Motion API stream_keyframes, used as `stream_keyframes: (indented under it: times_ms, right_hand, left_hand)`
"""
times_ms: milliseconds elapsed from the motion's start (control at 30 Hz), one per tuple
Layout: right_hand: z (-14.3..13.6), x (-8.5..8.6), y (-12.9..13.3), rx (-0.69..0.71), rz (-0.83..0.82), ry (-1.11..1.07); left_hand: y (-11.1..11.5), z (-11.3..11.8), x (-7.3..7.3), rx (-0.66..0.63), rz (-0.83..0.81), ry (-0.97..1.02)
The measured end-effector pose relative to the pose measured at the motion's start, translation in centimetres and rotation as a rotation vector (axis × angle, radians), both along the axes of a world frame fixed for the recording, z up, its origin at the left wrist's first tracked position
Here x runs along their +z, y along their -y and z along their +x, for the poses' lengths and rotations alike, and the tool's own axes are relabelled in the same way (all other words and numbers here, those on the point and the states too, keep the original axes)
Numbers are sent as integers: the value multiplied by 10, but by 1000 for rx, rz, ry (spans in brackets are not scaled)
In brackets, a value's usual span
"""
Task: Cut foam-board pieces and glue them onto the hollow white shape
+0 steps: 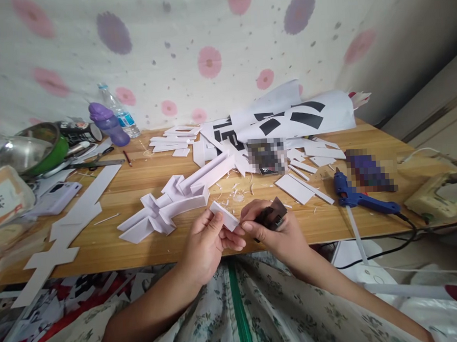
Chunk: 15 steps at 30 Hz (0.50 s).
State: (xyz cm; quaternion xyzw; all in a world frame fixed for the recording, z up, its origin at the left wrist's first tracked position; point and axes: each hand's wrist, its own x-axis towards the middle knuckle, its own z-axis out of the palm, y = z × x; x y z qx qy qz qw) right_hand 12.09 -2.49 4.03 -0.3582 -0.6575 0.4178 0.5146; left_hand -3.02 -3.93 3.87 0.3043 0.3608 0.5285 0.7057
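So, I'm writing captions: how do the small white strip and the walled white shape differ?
The small white strip is held in the left hand; the walled white shape lies on the table. The strip is small and plain; the shape is larger, with upright walls. Both are white.

Across the top, a white wall covering (142, 73) is showing pink and purple flowers. At upper left, a bottle (111, 126) is showing purple. Through the middle, the tabletop (126, 199) is displaying yellow-brown grain and a hollow form (190, 203) is showing white. At lower centre, a small strip (227, 219) is matching that white, while a thin piece (278, 210) is showing black. Toward the right, a sheet (286, 112) is carrying black blocks on white and a glue gun (347, 198) is showing blue. At the bottom, pale cloth (205, 320) is bearing leafy sprigs, a green band (239, 313) running down its centre.
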Motion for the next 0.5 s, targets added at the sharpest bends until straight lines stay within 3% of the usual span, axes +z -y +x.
stream_keyframes:
  times_ms: [233, 500]
  right_hand:
    - [15, -6, -3, -26, 332, 580]
    - [11, -3, -3, -115, 445, 778]
  left_hand:
    - [0, -2, 2, -81, 3, 105]
    - [0, -2, 3, -108, -29, 119]
